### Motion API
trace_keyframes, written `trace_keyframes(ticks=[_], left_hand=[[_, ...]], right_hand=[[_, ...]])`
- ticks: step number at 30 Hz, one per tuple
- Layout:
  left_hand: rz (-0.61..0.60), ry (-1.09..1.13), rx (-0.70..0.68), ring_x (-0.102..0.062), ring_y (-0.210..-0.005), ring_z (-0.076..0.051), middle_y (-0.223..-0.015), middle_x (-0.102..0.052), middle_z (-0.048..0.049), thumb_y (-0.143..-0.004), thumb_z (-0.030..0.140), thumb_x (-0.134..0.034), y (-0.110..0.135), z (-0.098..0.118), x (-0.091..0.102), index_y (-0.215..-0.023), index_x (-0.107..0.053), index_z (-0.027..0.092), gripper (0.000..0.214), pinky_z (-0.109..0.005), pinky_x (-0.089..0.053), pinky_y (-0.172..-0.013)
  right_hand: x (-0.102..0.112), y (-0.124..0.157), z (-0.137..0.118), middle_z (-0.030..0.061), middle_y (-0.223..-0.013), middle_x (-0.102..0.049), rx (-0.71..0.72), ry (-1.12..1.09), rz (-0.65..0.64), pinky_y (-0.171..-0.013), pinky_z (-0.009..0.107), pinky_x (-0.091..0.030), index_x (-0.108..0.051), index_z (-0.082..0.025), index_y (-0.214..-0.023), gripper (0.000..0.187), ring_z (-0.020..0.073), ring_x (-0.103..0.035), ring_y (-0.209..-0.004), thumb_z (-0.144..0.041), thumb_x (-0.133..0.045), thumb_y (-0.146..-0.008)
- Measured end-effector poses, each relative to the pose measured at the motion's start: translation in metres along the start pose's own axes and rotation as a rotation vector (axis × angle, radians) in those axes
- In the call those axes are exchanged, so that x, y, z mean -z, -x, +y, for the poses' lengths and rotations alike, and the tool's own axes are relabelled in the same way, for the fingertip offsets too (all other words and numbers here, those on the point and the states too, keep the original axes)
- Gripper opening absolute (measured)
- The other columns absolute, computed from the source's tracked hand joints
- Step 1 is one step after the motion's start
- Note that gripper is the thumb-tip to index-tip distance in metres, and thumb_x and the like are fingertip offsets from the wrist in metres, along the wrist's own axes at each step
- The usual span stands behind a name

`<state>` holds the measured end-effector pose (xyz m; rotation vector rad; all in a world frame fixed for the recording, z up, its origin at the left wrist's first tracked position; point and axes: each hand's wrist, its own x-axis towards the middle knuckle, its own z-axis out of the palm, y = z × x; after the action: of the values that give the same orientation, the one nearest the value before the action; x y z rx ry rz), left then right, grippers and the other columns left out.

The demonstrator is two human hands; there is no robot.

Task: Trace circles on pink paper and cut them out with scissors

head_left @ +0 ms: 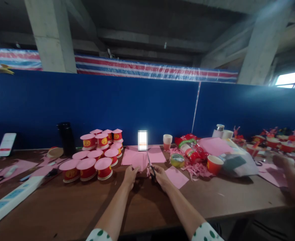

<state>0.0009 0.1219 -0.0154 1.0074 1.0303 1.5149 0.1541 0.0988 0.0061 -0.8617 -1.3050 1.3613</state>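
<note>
My left hand [130, 176] is closed on the edge of a rounded piece of pink paper [139, 161]. In my right hand [160, 175] is a pair of scissors [151, 167], its blades pointing up and away beside the paper's right edge. Behind both hands lie pink sheets [159, 154], with a lit phone [142, 140] standing upright at their back. To my left are several red paper cups [103, 172] topped with pink paper discs, some of them stacked. A loose pink sheet [177, 177] lies just right of my right hand.
Pink paper strips [200, 170], a tape roll [177, 160], a red cup [214, 164] and plastic bags [234, 160] crowd the right. At left are a power strip [14, 197] and a black bottle [66, 139]. Another person's hand [285, 165] is at far right.
</note>
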Motion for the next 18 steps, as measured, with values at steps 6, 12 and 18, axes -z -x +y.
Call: trace_keyframes(ticks=[6, 12, 18], left_hand=[[0.019, -0.007, 0.002, -0.057, -0.057, -0.012, -0.067, -0.063, -0.0035, -0.06, 0.028, -0.067, -0.001, -0.0008, -0.0002, -0.078, -0.059, 0.01, 0.026, -0.024, -0.047, -0.055], [-0.005, -0.002, -0.01, -0.057, -0.056, -0.012, -0.067, -0.062, -0.0036, -0.061, 0.03, -0.066, -0.0009, -0.002, 0.0003, -0.076, -0.059, 0.011, 0.026, -0.024, -0.047, -0.055], [0.002, 0.008, -0.007, -0.056, -0.054, -0.011, -0.064, -0.061, -0.0017, -0.06, 0.031, -0.066, 0.0005, -0.0003, -0.0004, -0.075, -0.059, 0.011, 0.026, -0.024, -0.046, -0.054]], right_hand=[[-0.0009, 0.0013, -0.0003, 0.0005, -0.056, -0.057, 0.001, 0.003, 0.025, -0.034, 0.015, -0.024, -0.059, -0.014, -0.074, 0.039, 0.0066, -0.046, -0.041, -0.05, -0.068, -0.061], [0.0015, -0.0008, 0.0034, 0.0002, -0.057, -0.058, -0.009, 0.015, 0.038, -0.033, 0.015, -0.025, -0.06, -0.014, -0.076, 0.04, 0.0072, -0.048, -0.041, -0.05, -0.068, -0.06], [0.0017, 0.0, 0.0028, -0.0005, -0.057, -0.057, -0.008, 0.027, 0.052, -0.032, 0.014, -0.024, -0.061, -0.014, -0.078, 0.042, 0.007, -0.049, -0.042, -0.051, -0.068, -0.059]])
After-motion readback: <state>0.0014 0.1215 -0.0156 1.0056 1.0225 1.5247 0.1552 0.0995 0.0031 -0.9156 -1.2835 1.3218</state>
